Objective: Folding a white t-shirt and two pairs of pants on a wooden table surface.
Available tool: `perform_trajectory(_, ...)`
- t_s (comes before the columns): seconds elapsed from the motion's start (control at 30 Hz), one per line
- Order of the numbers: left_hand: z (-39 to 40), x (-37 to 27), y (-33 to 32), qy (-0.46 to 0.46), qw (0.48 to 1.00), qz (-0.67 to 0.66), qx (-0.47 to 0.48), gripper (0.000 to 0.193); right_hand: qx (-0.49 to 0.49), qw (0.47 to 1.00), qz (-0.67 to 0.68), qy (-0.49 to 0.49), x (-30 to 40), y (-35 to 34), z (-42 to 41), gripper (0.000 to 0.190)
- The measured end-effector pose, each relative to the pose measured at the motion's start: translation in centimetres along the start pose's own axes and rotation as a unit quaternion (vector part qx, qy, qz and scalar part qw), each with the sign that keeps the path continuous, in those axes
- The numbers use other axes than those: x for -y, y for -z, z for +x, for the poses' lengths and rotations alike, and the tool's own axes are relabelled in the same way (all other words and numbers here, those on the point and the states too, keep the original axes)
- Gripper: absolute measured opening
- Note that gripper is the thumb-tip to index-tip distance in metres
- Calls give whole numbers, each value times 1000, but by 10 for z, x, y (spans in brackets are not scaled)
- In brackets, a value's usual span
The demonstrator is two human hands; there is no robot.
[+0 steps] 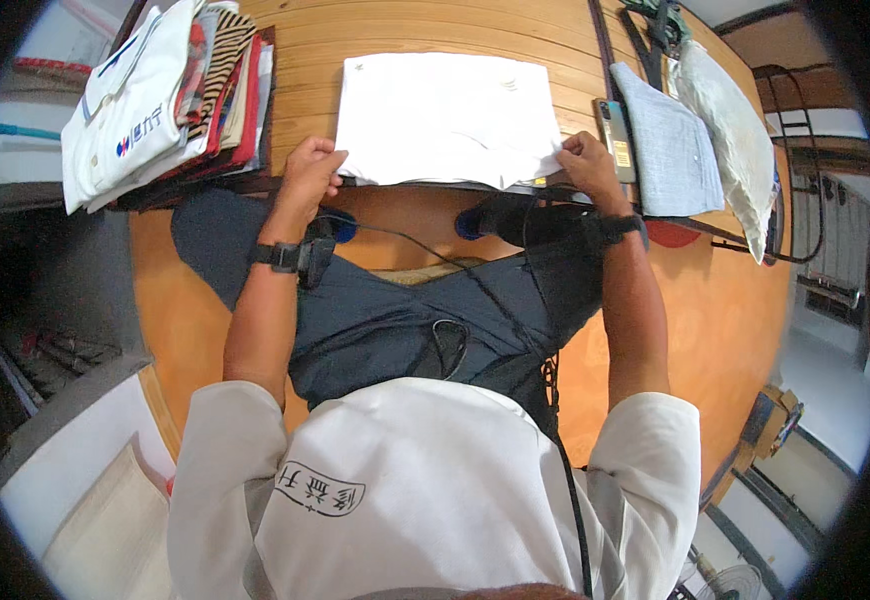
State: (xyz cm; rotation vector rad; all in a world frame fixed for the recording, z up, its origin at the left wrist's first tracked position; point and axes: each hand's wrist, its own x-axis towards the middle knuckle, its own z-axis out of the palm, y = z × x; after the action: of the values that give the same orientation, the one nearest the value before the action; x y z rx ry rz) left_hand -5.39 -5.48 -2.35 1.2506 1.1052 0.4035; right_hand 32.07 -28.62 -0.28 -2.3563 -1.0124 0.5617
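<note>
A white garment [442,116], folded into a flat rectangle, lies on the wooden table [435,26] in front of me. Its near edge looks slightly wavy and reaches the table's front edge. My left hand [311,171] pinches the near left corner between thumb and fingers. At the near right corner, my right hand [589,166] pinches the cloth in the same way. Small marks show near the garment's two far corners. Both wrists wear black straps with devices.
A stack of folded clothes [135,112] stands at the table's left. To the right lie a smartphone [616,141], a folded light-blue cloth [667,142] and a crumpled whitish cloth [735,142]. A black cable [480,289] crosses my lap.
</note>
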Motion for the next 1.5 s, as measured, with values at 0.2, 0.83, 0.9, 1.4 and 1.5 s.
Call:
perform_trajectory(0.2, -2, -2, -6, -12, 1000, -28, 7, 20, 0, 1000, 24, 1, 19, -3, -2, 32)
perform_trajectory(0.83, -39, -49, -87, -452, 751, 480, -49, 66, -42, 932, -181, 311, 117, -14, 52, 35)
perform_trajectory(0.9, -27, -45, -100, -450, 770, 451, -39, 65, -103, 892, -204, 391, 140, -40, 65, 33)
perform_trajectory(1.4, 51, -53, -95, -330, 800, 500, 1, 62, -5, 916, -198, 348, 155, -70, 106, 51)
perform_trajectory(1.5, 26, -38, -78, -349, 826, 442, -29, 65, 23, 913, -230, 336, 167, -72, 117, 57)
